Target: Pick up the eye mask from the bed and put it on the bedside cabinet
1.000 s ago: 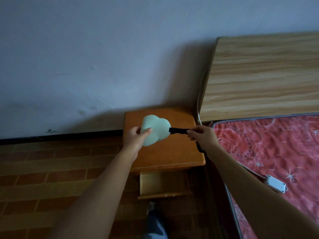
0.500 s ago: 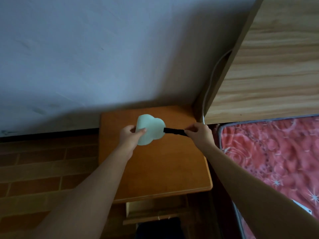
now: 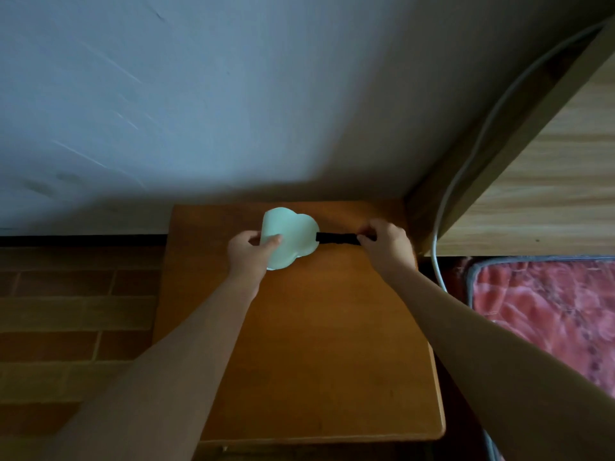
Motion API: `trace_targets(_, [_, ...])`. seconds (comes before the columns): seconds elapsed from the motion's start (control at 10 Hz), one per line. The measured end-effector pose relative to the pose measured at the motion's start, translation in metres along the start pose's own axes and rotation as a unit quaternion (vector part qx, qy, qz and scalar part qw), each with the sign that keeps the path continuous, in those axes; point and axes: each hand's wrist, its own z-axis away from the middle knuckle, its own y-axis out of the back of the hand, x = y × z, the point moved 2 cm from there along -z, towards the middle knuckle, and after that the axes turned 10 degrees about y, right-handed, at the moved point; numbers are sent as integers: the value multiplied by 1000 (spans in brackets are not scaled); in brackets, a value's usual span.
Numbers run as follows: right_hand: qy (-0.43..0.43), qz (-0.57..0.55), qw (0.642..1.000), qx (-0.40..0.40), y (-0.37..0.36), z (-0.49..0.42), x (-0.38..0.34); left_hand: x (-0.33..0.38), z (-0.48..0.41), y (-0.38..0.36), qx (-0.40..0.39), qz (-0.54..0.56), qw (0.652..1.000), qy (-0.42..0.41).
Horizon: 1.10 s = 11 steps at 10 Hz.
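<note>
Pale-green eye mask (image 3: 292, 237) over cabinet (image 3: 316, 344) back edge, near wall (image 3: 233, 94). Left hand (image 3: 248, 252) pinches mask; right hand (image 3: 386, 242) pinches black strap (image 3: 336, 238). Cabinet front bare.

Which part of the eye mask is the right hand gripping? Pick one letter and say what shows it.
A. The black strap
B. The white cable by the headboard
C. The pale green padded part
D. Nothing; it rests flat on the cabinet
A: the right hand pinches the black strap, pulled out sideways from the pale green eye mask, whose other side the left hand holds above the bedside cabinet.
</note>
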Motion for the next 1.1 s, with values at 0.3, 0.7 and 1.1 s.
trace_targets(0.3, [56,99,993,-3,-9,-9,-1,-7,-17,-8,43,-45,998,-15])
trace_targets(0.7, [140,150,979,2,-16,11,-13,-6,-9,9,-8,-14,999,-41])
trace_targets(1.1, [113,135,984,-7,-17,30,-22,-13,2,42,-2,-95,992,-77])
